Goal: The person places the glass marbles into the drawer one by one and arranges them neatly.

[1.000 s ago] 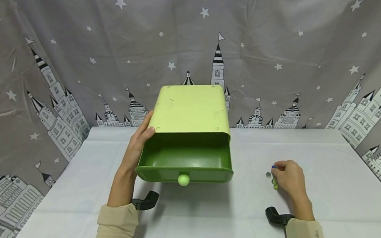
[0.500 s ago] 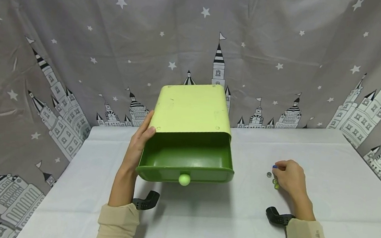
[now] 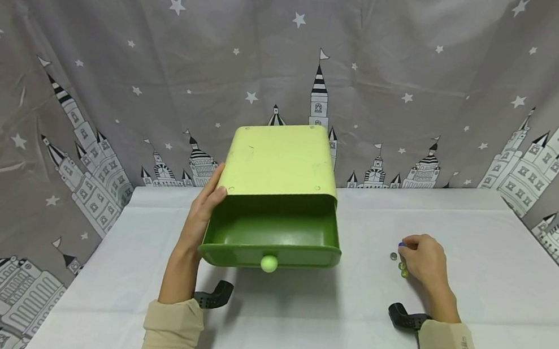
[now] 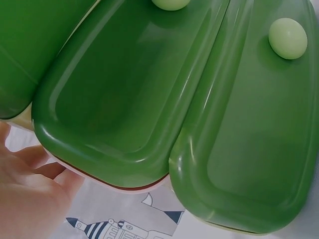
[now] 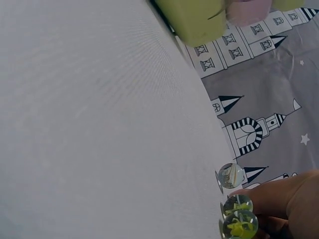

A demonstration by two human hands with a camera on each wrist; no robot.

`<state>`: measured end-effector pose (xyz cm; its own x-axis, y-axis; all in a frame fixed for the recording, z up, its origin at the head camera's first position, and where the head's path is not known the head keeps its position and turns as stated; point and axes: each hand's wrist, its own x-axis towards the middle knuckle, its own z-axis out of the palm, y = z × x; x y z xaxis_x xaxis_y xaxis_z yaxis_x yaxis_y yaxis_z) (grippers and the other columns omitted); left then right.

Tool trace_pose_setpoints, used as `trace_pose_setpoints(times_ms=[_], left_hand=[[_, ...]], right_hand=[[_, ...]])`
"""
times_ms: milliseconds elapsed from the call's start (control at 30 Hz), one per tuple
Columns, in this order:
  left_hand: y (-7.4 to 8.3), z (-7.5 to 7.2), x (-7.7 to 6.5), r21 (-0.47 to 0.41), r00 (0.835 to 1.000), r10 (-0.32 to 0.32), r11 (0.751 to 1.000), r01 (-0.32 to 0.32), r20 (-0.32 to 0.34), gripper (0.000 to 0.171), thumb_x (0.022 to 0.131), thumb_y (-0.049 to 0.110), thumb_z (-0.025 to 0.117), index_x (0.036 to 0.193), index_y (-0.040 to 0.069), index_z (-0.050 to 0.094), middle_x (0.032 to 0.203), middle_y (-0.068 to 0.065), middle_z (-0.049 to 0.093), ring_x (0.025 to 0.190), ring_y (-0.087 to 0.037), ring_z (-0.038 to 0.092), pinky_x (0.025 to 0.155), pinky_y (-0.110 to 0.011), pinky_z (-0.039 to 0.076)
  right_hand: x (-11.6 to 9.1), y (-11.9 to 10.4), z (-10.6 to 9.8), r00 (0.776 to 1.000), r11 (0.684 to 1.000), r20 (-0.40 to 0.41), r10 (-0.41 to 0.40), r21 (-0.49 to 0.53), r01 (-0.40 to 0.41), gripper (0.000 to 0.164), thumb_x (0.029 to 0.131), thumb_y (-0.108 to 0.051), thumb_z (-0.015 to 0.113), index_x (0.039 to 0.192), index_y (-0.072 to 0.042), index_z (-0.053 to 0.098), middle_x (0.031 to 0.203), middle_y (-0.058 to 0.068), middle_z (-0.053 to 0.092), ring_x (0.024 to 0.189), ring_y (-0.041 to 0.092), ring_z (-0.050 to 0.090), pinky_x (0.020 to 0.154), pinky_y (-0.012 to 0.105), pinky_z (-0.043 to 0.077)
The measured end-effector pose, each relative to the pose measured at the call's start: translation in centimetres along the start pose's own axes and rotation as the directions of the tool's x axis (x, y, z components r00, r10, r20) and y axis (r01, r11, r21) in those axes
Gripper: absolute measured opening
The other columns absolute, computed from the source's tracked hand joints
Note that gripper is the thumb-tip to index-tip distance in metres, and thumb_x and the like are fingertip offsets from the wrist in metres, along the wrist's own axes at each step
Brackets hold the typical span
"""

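A drawer cabinet with a pale yellow-green top stands mid-table, its green top drawer pulled out by its round knob side. The left hand rests on the cabinet's left side, thumb at the top front corner and fingers straight along the wall. Lower drawer fronts show in the left wrist view. The right hand pinches a small blue marble close over the table. Beside its fingertips lie a clear marble and two yellow-green marbles; the blue one is hidden in the right wrist view.
A white cloth covers the table. Behind it hangs a grey curtain printed with castles and stars. Each wrist wears a black camera mount, such as the right mount.
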<state>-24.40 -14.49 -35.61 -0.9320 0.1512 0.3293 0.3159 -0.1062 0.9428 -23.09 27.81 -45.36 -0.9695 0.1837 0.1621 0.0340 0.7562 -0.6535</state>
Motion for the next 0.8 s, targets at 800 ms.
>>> trace_pose_setpoints(times_ms=[800], left_hand=[[-0.15, -0.23, 0.04, 0.012, 1.000, -0.013, 1.000, 0.013, -0.002, 0.062, 0.102, 0.026, 0.043, 0.159, 0.019, 0.021, 0.161, 0.008, 0.020, 0.145, -0.007, 0.016, 0.116, -0.036, 0.017]], right_hand=[[-0.04, -0.22, -0.14, 1.000, 0.999, 0.029, -0.006, 0.032, 0.005, 0.027, 0.089, -0.009, 0.063, 0.105, 0.012, 0.068, 0.096, 0.026, 0.067, 0.088, 0.038, 0.061, 0.078, 0.052, 0.046]])
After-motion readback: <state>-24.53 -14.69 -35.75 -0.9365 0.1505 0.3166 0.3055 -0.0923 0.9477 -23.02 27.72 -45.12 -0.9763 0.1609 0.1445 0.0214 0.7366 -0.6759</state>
